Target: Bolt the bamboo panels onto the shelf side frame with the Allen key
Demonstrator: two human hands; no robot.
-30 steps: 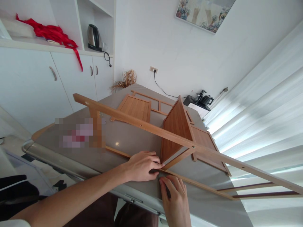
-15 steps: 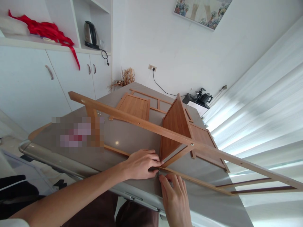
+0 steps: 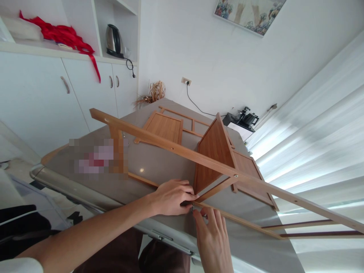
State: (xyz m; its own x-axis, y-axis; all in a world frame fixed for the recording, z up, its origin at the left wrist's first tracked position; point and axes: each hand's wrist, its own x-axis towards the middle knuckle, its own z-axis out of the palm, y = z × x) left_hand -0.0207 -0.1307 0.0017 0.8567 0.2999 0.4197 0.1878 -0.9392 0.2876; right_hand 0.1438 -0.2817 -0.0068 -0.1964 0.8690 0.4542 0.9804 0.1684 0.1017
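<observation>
A wooden frame [image 3: 159, 140] stands on its side on the grey table, with a wooden shelf panel [image 3: 213, 146] upright across it. My left hand [image 3: 173, 197] is closed around the lower rail [image 3: 241, 220] where the panel's near corner meets it. Just right of that corner, my right hand [image 3: 213, 231] pinches a thin metal tool [image 3: 192, 208] that looks like a hex key, held against the outer side of the rail. Its tip and the hole are too small to make out. A metal fastener [image 3: 236, 176] shows in the upper rail.
More wooden panels [image 3: 165, 129] and a slatted frame [image 3: 193, 124] lie farther back on the table [image 3: 159, 163]. A blurred patch [image 3: 96, 157] covers something at the left. Beyond the table's far end is a black kettle set [image 3: 247, 118]; white curtains [image 3: 321, 144] hang at the right.
The view has shifted slightly, so the scene sits a little farther right. My left hand keeps its hold; my right fingers have turned slightly at the metal tool.
</observation>
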